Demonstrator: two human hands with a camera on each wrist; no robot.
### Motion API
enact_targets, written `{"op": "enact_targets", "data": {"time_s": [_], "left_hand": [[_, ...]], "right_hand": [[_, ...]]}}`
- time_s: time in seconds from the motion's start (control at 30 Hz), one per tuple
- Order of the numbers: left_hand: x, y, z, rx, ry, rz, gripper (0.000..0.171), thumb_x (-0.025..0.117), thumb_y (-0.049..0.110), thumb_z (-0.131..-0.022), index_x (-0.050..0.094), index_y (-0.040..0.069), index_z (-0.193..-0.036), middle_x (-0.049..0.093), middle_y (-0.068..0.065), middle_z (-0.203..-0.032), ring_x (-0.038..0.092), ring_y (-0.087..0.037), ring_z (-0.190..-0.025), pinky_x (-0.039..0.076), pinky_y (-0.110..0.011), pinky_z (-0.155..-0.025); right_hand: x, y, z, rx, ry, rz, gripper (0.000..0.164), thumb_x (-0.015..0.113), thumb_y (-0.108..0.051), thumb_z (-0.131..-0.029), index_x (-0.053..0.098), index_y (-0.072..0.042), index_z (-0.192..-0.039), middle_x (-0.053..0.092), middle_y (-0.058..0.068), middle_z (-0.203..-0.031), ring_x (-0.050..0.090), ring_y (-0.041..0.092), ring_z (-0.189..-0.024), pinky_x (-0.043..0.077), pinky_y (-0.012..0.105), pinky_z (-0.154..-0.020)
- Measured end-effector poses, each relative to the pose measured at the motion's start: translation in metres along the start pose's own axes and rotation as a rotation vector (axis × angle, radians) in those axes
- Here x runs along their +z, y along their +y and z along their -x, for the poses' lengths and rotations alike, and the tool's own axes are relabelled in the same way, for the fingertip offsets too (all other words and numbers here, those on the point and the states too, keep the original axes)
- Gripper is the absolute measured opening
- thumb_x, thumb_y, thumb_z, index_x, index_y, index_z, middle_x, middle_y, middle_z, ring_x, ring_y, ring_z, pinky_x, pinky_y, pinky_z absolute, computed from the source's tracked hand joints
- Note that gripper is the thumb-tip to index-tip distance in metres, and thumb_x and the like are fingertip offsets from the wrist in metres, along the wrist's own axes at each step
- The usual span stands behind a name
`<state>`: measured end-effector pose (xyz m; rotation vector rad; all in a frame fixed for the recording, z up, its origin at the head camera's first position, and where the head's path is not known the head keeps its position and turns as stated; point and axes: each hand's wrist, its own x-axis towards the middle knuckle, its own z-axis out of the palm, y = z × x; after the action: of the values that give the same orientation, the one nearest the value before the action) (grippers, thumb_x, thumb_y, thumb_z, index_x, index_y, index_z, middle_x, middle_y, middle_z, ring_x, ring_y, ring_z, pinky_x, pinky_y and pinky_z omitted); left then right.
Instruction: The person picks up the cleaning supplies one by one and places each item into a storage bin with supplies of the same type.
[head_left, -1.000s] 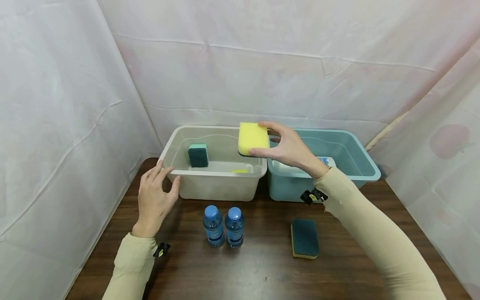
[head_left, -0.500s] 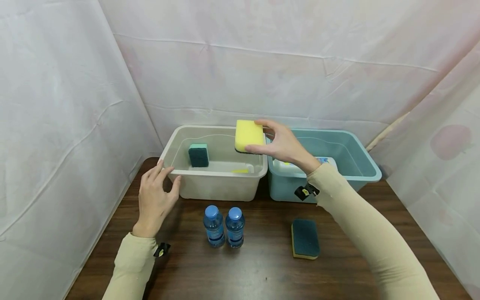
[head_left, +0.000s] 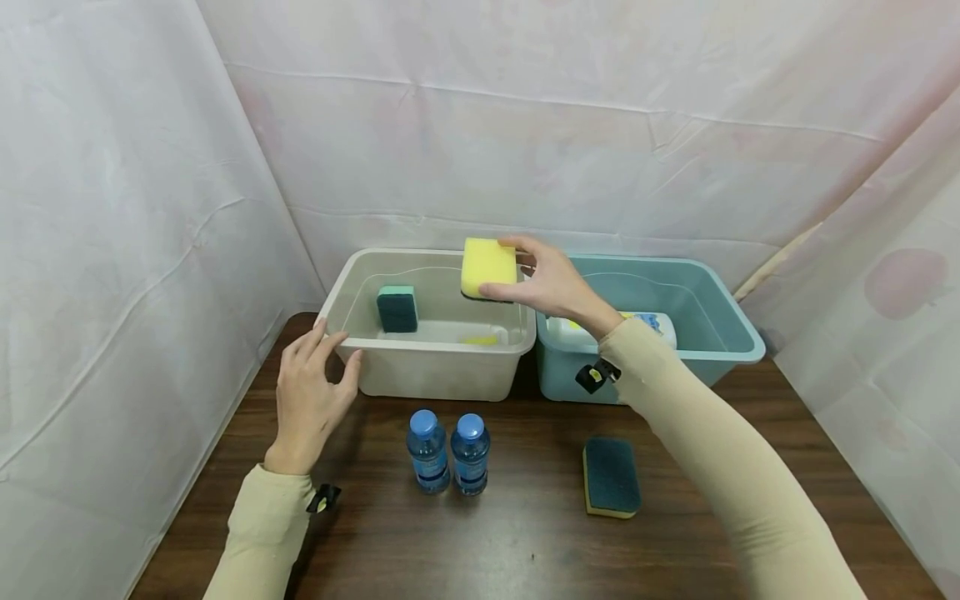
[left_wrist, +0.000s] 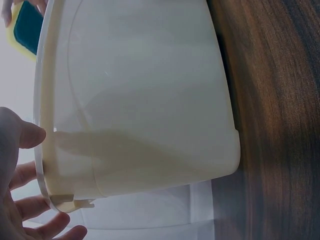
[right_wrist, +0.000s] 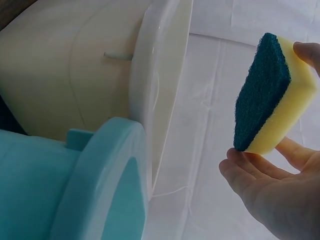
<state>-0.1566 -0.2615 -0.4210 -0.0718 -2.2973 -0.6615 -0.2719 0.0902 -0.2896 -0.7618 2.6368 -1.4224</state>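
My right hand (head_left: 551, 283) pinches a yellow sponge (head_left: 487, 265) between thumb and fingers, held over the right end of the off-white bin (head_left: 435, 372). The sponge's dark green scouring side (right_wrist: 262, 95) shows in the right wrist view, facing the bins. With fingers spread and relaxed, my left hand (head_left: 311, 400) rests at the bin's front left corner; the thumb and fingertips are right at the rim in the left wrist view. Inside that bin, a green-faced sponge (head_left: 397, 309) stands against the back wall, and a yellow piece (head_left: 480, 340) shows low behind the front wall, mostly hidden.
A blue bin (head_left: 720, 354) stands right beside the off-white one, with a white bottle (head_left: 660, 327) lying in it, partly hidden by the right arm. Two blue-capped water bottles (head_left: 428, 454) stand in front. A dark green sponge (head_left: 611, 475) lies on the wooden table (head_left: 517, 558).
My right hand has moved left and slightly up with the sponge, farther over the off-white bin. More of the white bottle shows. My left hand has stayed put.
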Motion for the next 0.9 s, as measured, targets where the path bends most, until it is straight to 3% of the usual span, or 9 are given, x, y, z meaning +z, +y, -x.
{"op": "enact_targets", "data": {"time_s": [0.5, 0.9], "left_hand": [[0.000, 0.002, 0.001, 0.006, 0.000, 0.005, 0.041, 0.080, 0.021, -0.093, 0.074, 0.001, -0.128, 0.058, -0.027, -0.154, 0.053, -0.053, -0.135, 0.045, -0.073, -0.107], [0.000, 0.001, 0.001, 0.003, -0.003, 0.006, 0.041, 0.080, 0.022, -0.094, 0.074, 0.002, -0.129, 0.057, -0.026, -0.155, 0.053, -0.052, -0.136, 0.045, -0.073, -0.108]], "right_hand": [[0.000, 0.001, -0.014, 0.029, -0.008, 0.004, 0.088, 0.086, -0.047, -0.086, 0.048, -0.014, -0.159, 0.052, 0.006, -0.159, 0.056, 0.032, -0.144, 0.053, 0.046, -0.113], [0.006, 0.003, -0.021, 0.001, -0.025, -0.023, 0.086, 0.086, -0.043, -0.087, 0.049, -0.013, -0.159, 0.052, 0.006, -0.159, 0.058, 0.031, -0.143, 0.053, 0.043, -0.113]]}}
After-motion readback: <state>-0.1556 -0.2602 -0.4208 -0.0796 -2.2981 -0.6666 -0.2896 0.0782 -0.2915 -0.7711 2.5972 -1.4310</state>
